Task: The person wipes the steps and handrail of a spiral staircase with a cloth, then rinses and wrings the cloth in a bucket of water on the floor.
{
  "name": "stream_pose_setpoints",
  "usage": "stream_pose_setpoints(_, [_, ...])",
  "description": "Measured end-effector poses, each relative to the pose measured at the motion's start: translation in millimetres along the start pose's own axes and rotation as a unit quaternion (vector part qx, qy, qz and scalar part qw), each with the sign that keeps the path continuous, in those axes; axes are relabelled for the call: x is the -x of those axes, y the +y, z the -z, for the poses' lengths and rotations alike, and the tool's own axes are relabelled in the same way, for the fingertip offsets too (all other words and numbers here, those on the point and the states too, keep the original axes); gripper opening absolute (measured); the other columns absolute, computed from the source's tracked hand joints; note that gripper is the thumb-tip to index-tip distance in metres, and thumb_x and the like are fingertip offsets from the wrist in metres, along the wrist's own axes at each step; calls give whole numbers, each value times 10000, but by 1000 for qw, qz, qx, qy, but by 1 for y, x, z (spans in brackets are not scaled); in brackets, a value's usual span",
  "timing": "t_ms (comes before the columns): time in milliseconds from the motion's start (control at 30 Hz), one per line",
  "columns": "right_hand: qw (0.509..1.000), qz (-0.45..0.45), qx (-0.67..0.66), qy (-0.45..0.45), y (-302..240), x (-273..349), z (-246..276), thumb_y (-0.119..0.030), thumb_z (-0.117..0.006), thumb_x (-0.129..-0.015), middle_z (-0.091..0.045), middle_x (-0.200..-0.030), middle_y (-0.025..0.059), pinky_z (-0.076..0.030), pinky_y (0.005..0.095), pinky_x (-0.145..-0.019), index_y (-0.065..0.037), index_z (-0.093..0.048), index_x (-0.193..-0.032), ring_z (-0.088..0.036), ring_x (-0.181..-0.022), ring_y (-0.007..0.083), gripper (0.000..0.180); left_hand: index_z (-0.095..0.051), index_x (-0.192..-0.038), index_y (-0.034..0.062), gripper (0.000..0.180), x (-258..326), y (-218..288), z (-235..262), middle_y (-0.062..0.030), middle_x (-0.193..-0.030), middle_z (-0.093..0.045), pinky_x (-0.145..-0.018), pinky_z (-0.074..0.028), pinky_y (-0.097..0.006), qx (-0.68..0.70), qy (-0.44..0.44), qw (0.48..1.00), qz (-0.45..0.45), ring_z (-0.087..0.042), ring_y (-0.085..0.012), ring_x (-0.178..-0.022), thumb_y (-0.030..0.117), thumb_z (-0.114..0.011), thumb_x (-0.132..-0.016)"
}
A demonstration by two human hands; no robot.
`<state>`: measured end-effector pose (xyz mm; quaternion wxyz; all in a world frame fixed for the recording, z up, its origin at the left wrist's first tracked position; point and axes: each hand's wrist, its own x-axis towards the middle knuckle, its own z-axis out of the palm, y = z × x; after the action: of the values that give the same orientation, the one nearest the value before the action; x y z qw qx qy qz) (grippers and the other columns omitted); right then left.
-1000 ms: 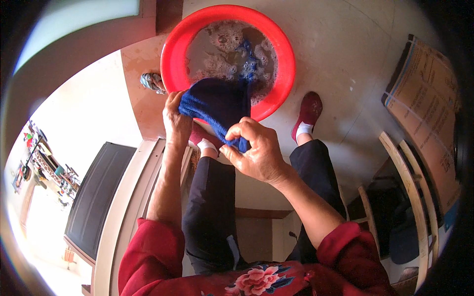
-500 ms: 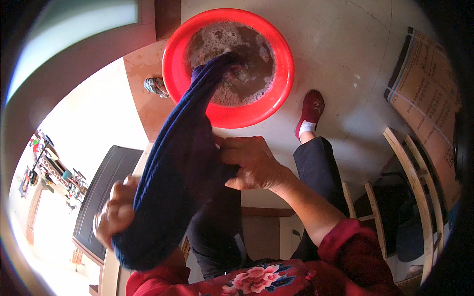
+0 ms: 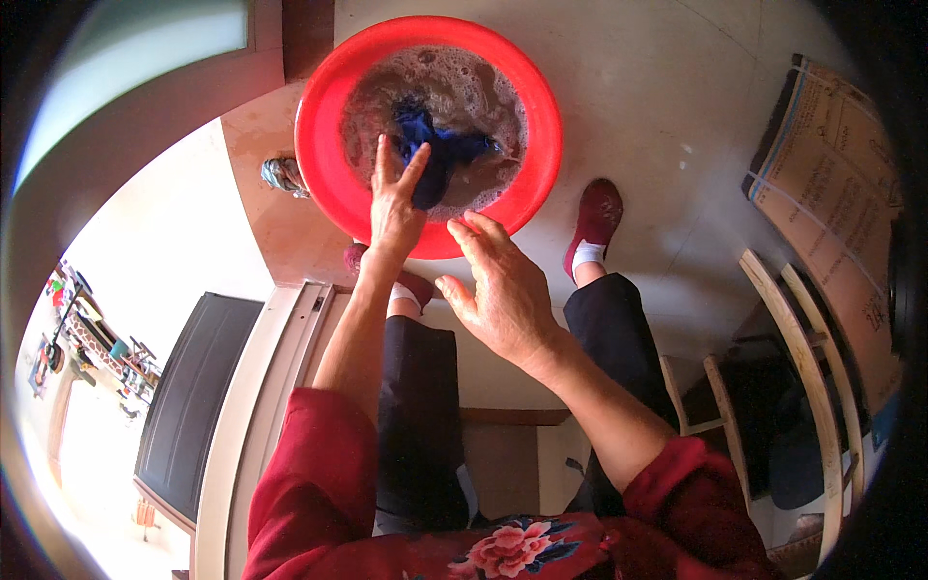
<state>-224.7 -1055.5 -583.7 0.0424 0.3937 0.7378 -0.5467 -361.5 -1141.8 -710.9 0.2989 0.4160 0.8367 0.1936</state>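
A round red basin [image 3: 324, 126] on the floor holds murky, foamy water. Dark blue cloth [image 3: 440, 164] lies bunched in the water, partly under the surface. Over the basin's near rim reaches my left hand [image 3: 396, 208], fingers spread, its fingertips right at the cloth's near edge; whether they touch it I cannot tell. My right hand [image 3: 498, 285] is just outside the near right rim, palm inward with thumb and fingers apart, holding nothing.
A crumpled grey-blue rag [image 3: 282, 176] lies left of the basin. My red shoes [image 3: 597, 215] stand either side of the basin's near part. At right are a large cardboard box [image 3: 826, 174] and a wooden frame [image 3: 797, 333]. A dark door panel [image 3: 193, 387] is at left.
The blue cloth, stretched up between both hands before, is now down in the basin's water. Both hands have let go; my left hand has moved forward over the rim.
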Motion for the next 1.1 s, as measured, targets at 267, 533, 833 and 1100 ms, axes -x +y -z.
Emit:
stream_pose_setpoints(267, [987,-15,-68,143,10,-7,-8,-206,-620,-774,-495,-1106,224,-389,406,-892,-2,-503,-1068,-482,-1037,359,377,-570,-947,6,204,20,22,28,-97,-1172,-540,-850,-416,-274,409,-55,905,108,-539,-186,-1001,72,-428,-815])
stream_pose_setpoints(533, [888,-235,-363,158,9,-30,4,-310,-477,-891,-544,-1064,120,-405,356,-801,-17,-537,-1070,-519,-953,234,349,-545,-809,41,182,68,128,180,-186,-898,-604,-896,-372,-528,561,-2,827,-21,-512,-393,-1029,197,-473,-870])
stream_pose_setpoints(833, [410,-293,-860,-78,7,-44,-18,-477,-467,-831,-561,-1061,170,-479,405,-826,-40,-515,-1049,-580,-916,281,490,-602,-787,-59,78,74,152,237,-197,-834,-623,-937,-131,-687,653,-208,715,-137,-490,-501,-996,-17,-536,-792])
stream_pose_setpoints(1100, [484,-437,-758,-16,16,-39,-25,-143,-524,-848,-501,-699,63,-427,265,-502,-39,-461,-857,-499,-560,147,122,-566,-715,-26,143,65,127,233,-203,-683,-583,-870,-333,-637,688,-41,722,-62,-580,-403,-791,32,-502,-830])
